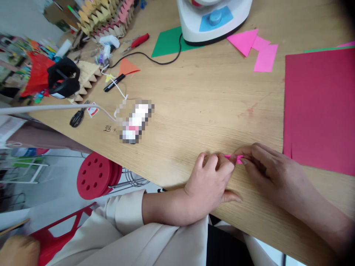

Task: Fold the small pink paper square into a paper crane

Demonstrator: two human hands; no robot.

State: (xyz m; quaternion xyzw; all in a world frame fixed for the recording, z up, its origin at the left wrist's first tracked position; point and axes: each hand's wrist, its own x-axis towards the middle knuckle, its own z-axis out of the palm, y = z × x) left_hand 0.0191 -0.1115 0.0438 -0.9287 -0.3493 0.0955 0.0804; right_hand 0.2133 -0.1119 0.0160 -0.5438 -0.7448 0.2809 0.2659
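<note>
A small folded piece of bright pink paper (pixel 239 159) lies low over the table's near edge, mostly covered by fingers. My right hand (pixel 274 173) pinches its right end between thumb and forefinger. From the left, my left hand (pixel 209 179) bears on the paper with curled fingers, its thumb stretched out below along the wood. Both hands meet at the paper, so its full shape is hidden. Farther back on the table lie flat pink paper pieces (pixel 266 57), and a stack of dark red sheets (pixel 318 111) is just beyond my right hand.
A white appliance with a blue knob (pixel 215 17) stands at the back on green paper (pixel 168 42). Leftward are a phone (pixel 137 122) with a cable, a black marker (pixel 114 82), scissors (pixel 77 117) and a black tape roll (pixel 63 77). Red stools (pixel 94 175) stand below the edge.
</note>
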